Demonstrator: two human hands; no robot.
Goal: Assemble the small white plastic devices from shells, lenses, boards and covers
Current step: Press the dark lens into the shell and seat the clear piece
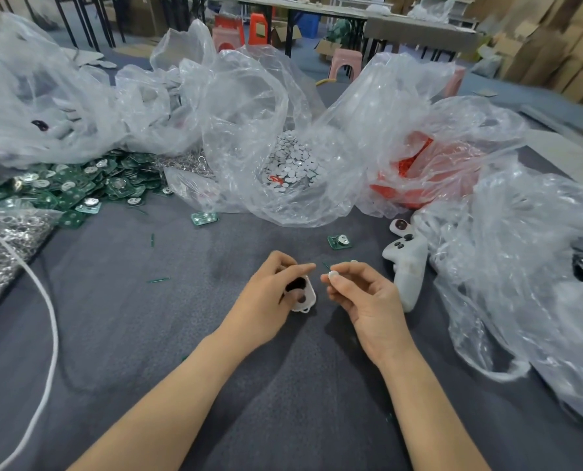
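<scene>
Head view, hands low centre over the grey bench (147, 334).

- Left hand (269, 294): fingers curled round a white shell (305, 297), held just above the bench. The shell has a dark round opening facing up and a small loop at its near end. The forefinger is stretched out over it.
- Right hand (364, 294): thumb and forefinger pinch a small white round piece (333, 275), the other fingers loosely curled. The piece is just beside the shell, not touching it. I cannot tell whether it is a lens or a cover.
- White cord (50, 328) curves across the bench at the left.
- White handheld controller (407, 266) lies just right of the right hand.
- One loose green board (339, 241) lies beyond the hands, a second board (205, 218) further left.
- Far left: bag of shiny metal parts (1, 239), with a heap of green boards (69, 188) behind it.
- Centre, behind the hands: open clear bag of small white discs (293, 161).
- To its right, a clear bag of red parts (419, 168).
- More crumpled clear plastic (521, 266) fills the right side.
- Background: a pink stool (346, 62) and other tables, blurred.
</scene>
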